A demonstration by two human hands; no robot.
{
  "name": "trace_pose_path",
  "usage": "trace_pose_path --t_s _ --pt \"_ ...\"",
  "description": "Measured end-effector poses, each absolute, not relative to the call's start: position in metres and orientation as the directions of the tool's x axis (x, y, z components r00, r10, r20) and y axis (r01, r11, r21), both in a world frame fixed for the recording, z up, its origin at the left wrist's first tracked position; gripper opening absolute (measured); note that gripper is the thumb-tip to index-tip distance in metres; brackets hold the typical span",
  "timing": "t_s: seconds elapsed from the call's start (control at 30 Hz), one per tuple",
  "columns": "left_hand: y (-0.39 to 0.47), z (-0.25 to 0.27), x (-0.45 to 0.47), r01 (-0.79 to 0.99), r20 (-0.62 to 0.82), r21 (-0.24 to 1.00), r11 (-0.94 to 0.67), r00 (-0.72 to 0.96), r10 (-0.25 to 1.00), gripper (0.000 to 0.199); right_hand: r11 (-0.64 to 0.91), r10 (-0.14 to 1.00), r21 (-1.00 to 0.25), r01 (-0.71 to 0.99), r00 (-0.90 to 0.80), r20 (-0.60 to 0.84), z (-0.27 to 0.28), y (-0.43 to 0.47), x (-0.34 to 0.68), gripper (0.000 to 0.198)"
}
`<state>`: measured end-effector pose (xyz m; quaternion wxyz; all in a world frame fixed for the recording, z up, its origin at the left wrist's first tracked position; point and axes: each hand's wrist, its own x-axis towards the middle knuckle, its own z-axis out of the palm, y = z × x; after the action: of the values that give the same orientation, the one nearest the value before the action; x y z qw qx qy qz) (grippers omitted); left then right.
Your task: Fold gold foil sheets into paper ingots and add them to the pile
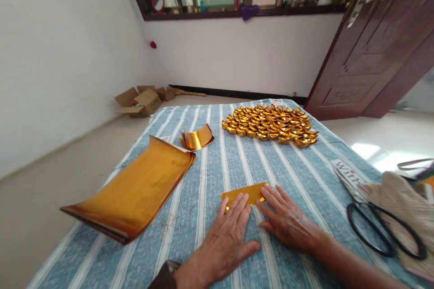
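A small rectangle of gold foil paper (pixel 247 191) lies on the striped cloth in front of me. My left hand (pixel 228 239) rests on its near left part, fingers stretched out and flat. On its right end lie the fingertips of my right hand (pixel 286 219), with the fingers spread. The near edge of the paper is partly hidden under my fingers. To the left is a stack of large gold foil sheets (pixel 139 185), curling up at the ends. Beyond it sits a small curled stack of cut gold strips (pixel 197 137).
Many folded gold ingots (pixel 269 123) stand grouped at the table's far right. Black-handled scissors (pixel 369 216) lie at the right edge, partly on a beige cloth (pixel 396 207). A blue-and-white striped tablecloth (pixel 210 171) covers the table. Cardboard boxes (pixel 145 101) sit on the floor by the wall.
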<state>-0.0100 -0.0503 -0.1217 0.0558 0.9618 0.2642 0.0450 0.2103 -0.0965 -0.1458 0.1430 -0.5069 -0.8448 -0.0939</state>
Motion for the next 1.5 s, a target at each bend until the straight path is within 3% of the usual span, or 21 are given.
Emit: trace_pose_path --t_s 0.23,0.47,0.83,1.2,1.5 --pt "-0.048 -0.124 -0.013 0.496 0.063 0.13 -0.859 0.86 0.506 0.072 0.435 0.812 -0.002 0.9 -0.392 0.432 -0.149 -0.1 0.224 0.03" --pt "-0.047 -0.116 -0.017 0.505 0.011 0.161 -0.848 0.858 0.513 0.07 0.384 0.816 0.0 0.923 -0.339 0.467 -0.154 -0.104 0.226 0.028" --pt "-0.045 -0.111 -0.04 0.541 -0.039 0.111 -0.834 0.84 0.54 0.064 0.362 0.814 -0.011 0.932 -0.311 0.49 -0.156 -0.103 0.227 0.027" --pt "-0.046 -0.123 -0.065 0.547 0.097 0.117 -0.829 0.824 0.558 0.059 0.317 0.823 -0.028 0.948 -0.26 0.505 -0.162 -0.104 0.229 0.027" --pt "-0.048 -0.122 -0.066 0.563 0.092 0.132 -0.816 0.812 0.576 0.054 0.313 0.822 -0.032 0.949 -0.253 0.51 -0.158 -0.105 0.231 0.028"
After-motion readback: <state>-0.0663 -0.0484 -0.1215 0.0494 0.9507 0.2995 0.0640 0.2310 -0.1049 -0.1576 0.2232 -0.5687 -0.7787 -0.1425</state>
